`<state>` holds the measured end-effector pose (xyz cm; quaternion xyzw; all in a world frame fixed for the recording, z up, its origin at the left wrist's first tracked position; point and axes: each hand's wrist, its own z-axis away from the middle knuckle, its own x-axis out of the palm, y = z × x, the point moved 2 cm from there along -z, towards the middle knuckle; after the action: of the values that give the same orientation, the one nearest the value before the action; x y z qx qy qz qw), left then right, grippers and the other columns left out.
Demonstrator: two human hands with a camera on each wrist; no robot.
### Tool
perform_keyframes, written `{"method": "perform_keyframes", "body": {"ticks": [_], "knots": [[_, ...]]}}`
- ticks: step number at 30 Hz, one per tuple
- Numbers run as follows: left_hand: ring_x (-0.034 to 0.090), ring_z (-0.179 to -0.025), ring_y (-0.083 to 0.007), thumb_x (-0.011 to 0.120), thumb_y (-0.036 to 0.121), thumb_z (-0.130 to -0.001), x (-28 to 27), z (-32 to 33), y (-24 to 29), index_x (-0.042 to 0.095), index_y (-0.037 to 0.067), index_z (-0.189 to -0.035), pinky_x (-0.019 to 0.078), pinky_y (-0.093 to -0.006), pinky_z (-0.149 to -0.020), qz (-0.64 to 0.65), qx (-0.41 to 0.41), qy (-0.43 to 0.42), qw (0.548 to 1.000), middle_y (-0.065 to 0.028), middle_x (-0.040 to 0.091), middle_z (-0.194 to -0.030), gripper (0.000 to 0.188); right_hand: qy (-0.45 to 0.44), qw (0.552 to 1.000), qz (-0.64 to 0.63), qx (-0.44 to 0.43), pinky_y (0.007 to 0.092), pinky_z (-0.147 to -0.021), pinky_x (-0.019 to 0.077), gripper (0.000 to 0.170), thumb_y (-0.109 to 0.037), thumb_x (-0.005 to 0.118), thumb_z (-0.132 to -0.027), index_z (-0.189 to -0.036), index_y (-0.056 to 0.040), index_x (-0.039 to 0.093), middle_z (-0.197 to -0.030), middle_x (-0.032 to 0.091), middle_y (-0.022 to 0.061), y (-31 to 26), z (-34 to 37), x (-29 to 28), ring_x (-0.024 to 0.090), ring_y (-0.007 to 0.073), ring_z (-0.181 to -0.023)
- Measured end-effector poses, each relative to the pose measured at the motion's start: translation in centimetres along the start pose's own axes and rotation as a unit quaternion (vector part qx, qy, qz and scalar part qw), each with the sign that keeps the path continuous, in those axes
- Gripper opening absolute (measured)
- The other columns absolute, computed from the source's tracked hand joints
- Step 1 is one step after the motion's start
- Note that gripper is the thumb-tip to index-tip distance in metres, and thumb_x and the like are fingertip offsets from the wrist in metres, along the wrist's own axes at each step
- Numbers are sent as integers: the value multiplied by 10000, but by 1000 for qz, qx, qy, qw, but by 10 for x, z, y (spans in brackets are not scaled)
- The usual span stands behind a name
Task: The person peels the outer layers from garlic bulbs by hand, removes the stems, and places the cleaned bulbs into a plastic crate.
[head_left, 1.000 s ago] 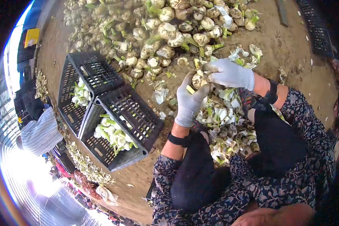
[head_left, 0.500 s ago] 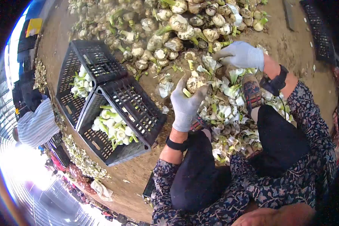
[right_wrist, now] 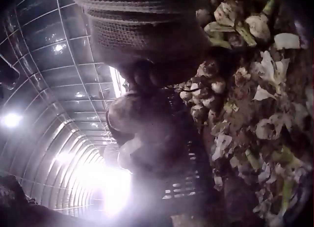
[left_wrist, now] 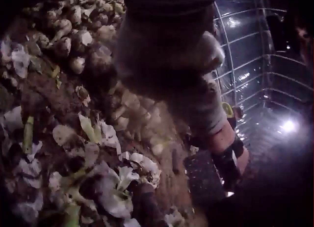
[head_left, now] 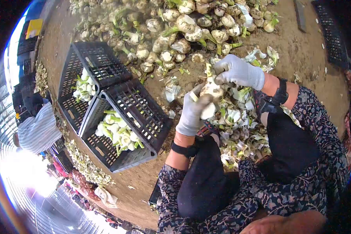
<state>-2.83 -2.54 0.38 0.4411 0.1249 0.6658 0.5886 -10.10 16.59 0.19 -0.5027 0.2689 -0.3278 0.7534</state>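
Here, round bulb [head_left: 213, 89] in gloved fingers [head_left: 203, 102].

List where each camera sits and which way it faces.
Head: on the head, facing forward and down at the left hand holding a bulb and the right hand beside it; sleeves and legs show.
Left wrist: on that wrist, facing the bulb pile and peelings; the left hand is dark at top, the right forearm shows beyond.
Right wrist: on that wrist, facing past its glove cuff toward blurred work and a crate.
Both wrist views show roof and peelings.
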Motion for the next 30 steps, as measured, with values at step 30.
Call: {"method": "perform_keyframes", "body": {"ticks": [30], "knots": [[671, -769, -175, 752, 387, -744, -3, 1, 4, 454, -12, -1295, 568, -263, -614, 174, -43, -94, 979, -146, 645, -1041, 742, 106, 982, -114, 108, 231, -473, 395, 197, -210, 596, -866, -834, -15, 607, -659, 566, -8, 14, 9, -37, 491, 63, -492]]}}
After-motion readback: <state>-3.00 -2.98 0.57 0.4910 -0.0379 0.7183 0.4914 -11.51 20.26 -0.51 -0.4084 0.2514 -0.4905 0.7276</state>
